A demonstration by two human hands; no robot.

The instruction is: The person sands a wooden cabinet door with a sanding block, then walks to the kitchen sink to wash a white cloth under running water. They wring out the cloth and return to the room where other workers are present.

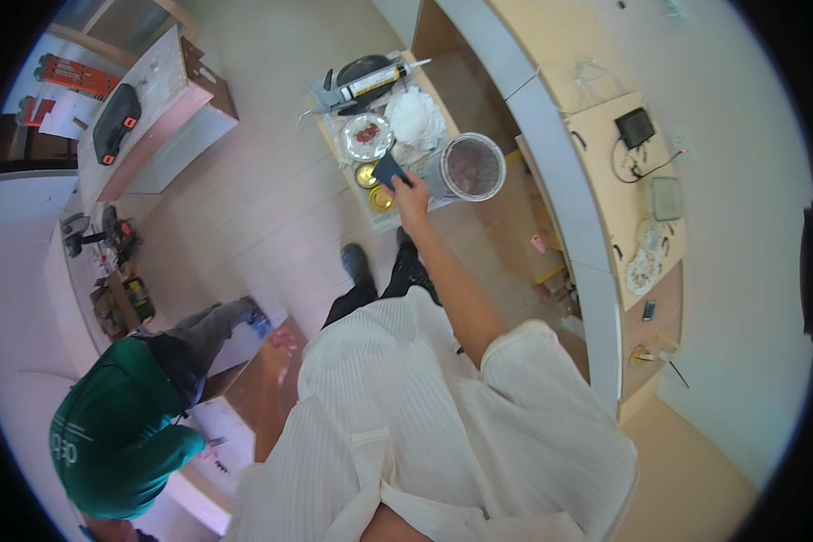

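Note:
My right hand (411, 200) reaches out over a small stand (437, 98) and grips a dark, flat rectangular piece (389, 169); its exact kind is unclear. Beneath and beside it are two gold-coloured tins (381, 199) and a clear round tub (367, 136) with reddish stuff in it. A crumpled white cloth or bag (415, 119) lies behind. Farther back, a caulking gun (368, 84) with a cartridge rests across a black round object (359, 69). Just right of my hand stands a grey bucket (468, 167), smeared inside. My left hand (281, 347) hangs low at my side, fingers apart, apparently holding nothing.
A co-worker in a green shirt (126, 420) bends at the lower left. On the left, a black tool case (116, 124) sits on a bench (149, 108). A long counter (596, 117) on the right carries a black box (635, 127), cables and small parts.

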